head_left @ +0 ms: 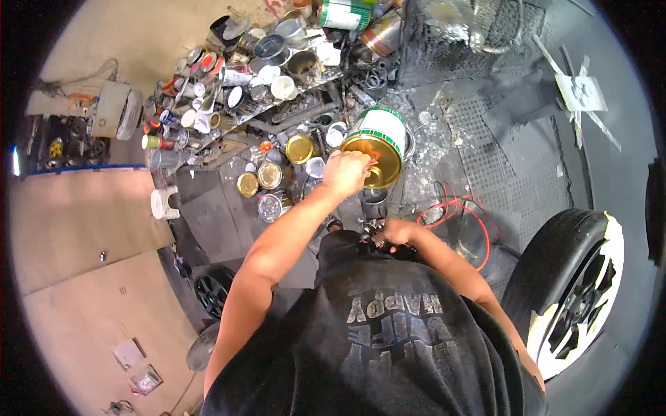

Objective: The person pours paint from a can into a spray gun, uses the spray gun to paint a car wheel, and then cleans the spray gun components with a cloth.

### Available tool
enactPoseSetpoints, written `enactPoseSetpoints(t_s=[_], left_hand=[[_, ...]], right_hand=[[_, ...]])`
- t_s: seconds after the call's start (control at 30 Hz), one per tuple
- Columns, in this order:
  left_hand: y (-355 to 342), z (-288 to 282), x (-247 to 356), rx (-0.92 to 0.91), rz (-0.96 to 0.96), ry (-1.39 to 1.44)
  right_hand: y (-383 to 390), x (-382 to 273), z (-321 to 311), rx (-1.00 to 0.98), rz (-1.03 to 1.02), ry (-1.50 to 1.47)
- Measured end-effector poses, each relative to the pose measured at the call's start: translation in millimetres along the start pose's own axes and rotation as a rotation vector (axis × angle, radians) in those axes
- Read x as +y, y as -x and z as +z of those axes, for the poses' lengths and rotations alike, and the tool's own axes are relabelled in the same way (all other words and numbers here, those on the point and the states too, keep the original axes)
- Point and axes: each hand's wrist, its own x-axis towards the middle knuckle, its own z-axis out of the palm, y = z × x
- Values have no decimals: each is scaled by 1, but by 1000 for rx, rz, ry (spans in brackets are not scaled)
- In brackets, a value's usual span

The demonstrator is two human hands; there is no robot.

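A big paint can with a white and green label tilts in front of me, its gold end turned my way. My left hand is closed at the left side of that gold end, its fingers lying over it. Whether this end is open or covered, I cannot tell. Close to my waist, my right hand is curled around a small dark metallic object; its kind does not show clearly. Below the can's lower edge stands a dark cup-like container.
Cluttered paint cans and cups fill a low bench ahead to the left. Gold-lidded cans stand on the floor before it. A red hose loops on the right, near a tyre with masked rim. A taped stand is farther off.
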Motion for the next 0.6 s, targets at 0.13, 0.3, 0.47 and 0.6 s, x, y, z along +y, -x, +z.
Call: enactPoseSetpoints(t_s=[0.13, 0.3, 0.47, 0.6], left_hand=[[-8, 6, 23, 37, 79, -17], [-11, 14, 28, -39, 105, -40], [12, 21, 14, -101, 3, -53], [36, 20, -10, -120, -144, 13]], right_hand=[[25, -3, -2, -30, -7, -164], [19, 9, 2, -106, -56, -246], [3, 10, 17, -159, -40, -236], [-13, -6, 29, -179, 20, -177]])
